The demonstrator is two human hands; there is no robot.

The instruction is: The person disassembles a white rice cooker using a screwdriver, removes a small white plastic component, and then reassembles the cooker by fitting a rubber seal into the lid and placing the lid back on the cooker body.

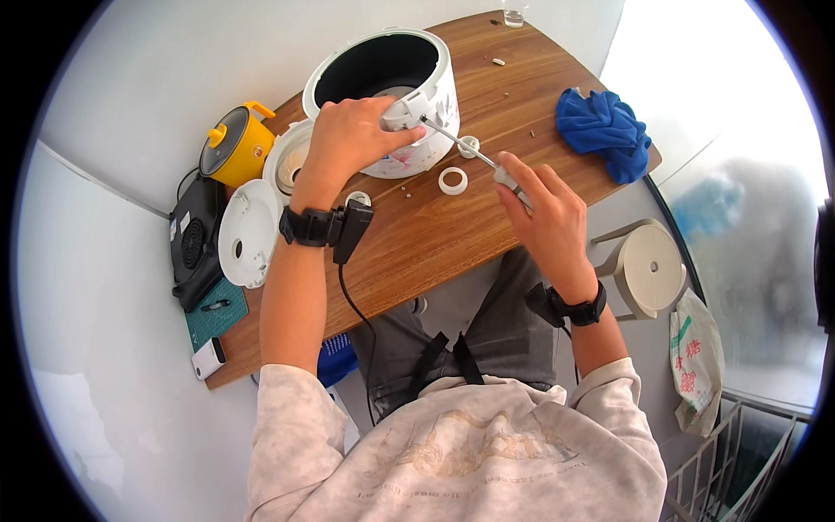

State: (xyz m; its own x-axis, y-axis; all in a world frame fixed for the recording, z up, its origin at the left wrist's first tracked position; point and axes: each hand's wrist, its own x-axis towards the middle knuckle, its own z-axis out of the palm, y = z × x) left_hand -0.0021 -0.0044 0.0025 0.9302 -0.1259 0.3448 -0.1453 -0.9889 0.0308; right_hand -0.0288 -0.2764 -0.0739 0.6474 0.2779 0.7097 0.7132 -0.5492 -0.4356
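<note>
A white rice cooker body (422, 143) with a dark inside stands at the back of the wooden table. My left hand (352, 139) grips its near rim, fingers over the edge and thumb along the outside of a white plastic piece (404, 111). In my right hand (550, 213) is a screwdriver (465, 146), held by its grey handle. The long metal shaft slants up and left, and its tip meets the white piece at the rim. Below the body lie a white plastic ring (452, 181) and a small round white part (469, 146).
Left of the body are a white round cover (248, 233), a yellow pot (252, 148), a black appliance (197, 230), a green mat (209, 320) and a white phone-like device (209, 358). A blue cloth (603, 130) lies at the right; a beige stool (652, 265) stands beside the table.
</note>
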